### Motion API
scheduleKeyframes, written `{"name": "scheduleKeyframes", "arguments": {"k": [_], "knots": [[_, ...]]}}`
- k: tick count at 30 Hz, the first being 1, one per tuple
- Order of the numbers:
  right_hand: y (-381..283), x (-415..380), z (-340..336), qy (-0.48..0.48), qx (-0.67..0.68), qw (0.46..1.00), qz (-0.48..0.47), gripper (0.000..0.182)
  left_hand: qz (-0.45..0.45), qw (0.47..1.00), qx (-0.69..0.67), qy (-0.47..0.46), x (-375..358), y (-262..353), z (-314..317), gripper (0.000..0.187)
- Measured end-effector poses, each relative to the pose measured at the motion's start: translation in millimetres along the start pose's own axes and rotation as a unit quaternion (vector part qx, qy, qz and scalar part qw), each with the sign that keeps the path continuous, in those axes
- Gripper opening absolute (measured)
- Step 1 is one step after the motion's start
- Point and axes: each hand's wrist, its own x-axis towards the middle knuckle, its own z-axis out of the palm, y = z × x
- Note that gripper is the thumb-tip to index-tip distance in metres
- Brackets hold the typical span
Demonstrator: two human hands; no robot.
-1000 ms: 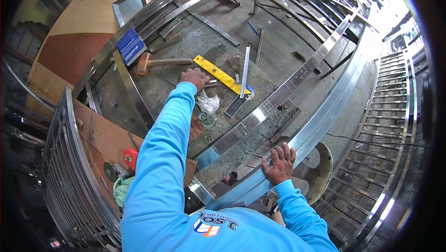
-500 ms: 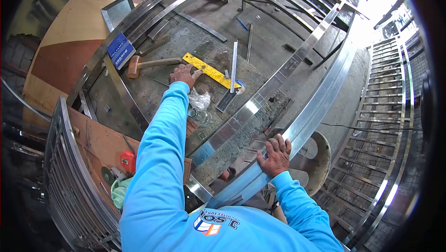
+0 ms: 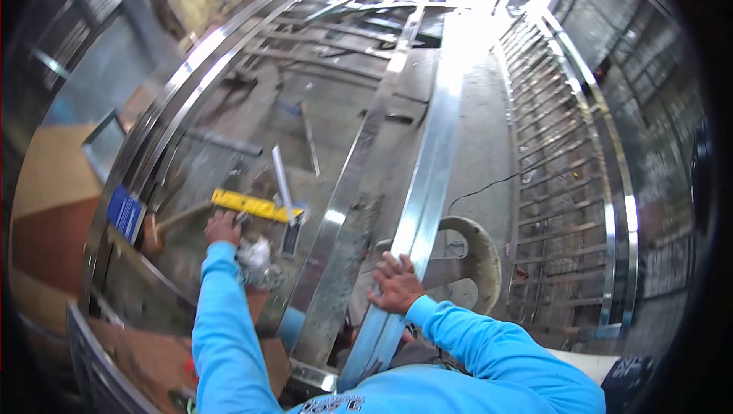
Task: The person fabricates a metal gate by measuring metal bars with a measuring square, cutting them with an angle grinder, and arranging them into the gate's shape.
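My left hand is beside the yellow bar-shaped tool and the end of the hammer's wooden handle. Its fingers are blurred, and a small dark spot shows by the thumb; whether it grips anything is unclear. The hammer's brown head lies near a blue box. Crumpled clear plastic is just below my left hand. With fingers spread, my right hand rests on a long shiny metal profile, not wrapped round it. A thin metal strip touches the yellow tool.
A second long metal bar runs left of the profile. A round pale basin-like object stands right of my right hand. Slatted metal frames lie farther right. A brown board is at lower left.
The view has turned and tilted up, shifting the scene left and showing more of the far background. My left hand remains near the yellow tool; my right hand remains on the profile.
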Motion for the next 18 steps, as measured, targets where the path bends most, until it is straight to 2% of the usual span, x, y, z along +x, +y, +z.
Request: {"name": "scheduleKeyframes", "arguments": {"k": [2, 4, 5, 6, 8, 11, 14, 15, 18], "knots": [[-2, -1, -7, -0.025, -0.001, 1.000, 0.010, 0.048, 0.025, 0.987, -0.086, -0.137, 12, -19, 5, 0.023], [-5, 0, -13, -0.040, 0.000, 0.999, 0.011, 0.049, 0.017, 0.961, -0.030, -0.275, 16, -7, -20, 0.024], [-7, 1, -19, -0.083, -0.009, 0.996, 0.019, 0.052, 0.053, 0.974, 0.030, -0.217, 6, 4, -29, 0.024], [-7, 2, -22, -0.095, -0.011, 0.995, 0.024, 0.052, 0.041, 0.981, 0.028, -0.190, 3, 6, -23, 0.025], [-9, 4, -25, -0.122, -0.012, 0.992, 0.032, 0.053, -0.005, 0.996, 0.055, -0.074, -1, 9, -8, 0.026], [-9, 5, -26, -0.133, -0.019, 0.990, 0.029, 0.054, -0.118, 0.981, -0.134, -0.075, -4, 13, 3, 0.038], [-8, 4, -28, -0.137, -0.018, 0.990, 0.028, 0.055, -0.027, 0.977, -0.126, -0.168, -23, 23, -42, 0.045], [-8, 5, -28, -0.137, -0.016, 0.990, 0.026, 0.055, -0.017, 0.975, -0.133, -0.179, -28, 20, -44, 0.048], [-9, 4, -27, -0.127, -0.007, 0.991, 0.028, 0.054, -0.005, 0.975, -0.036, -0.219, -34, 22, -52, 0.048]]}}
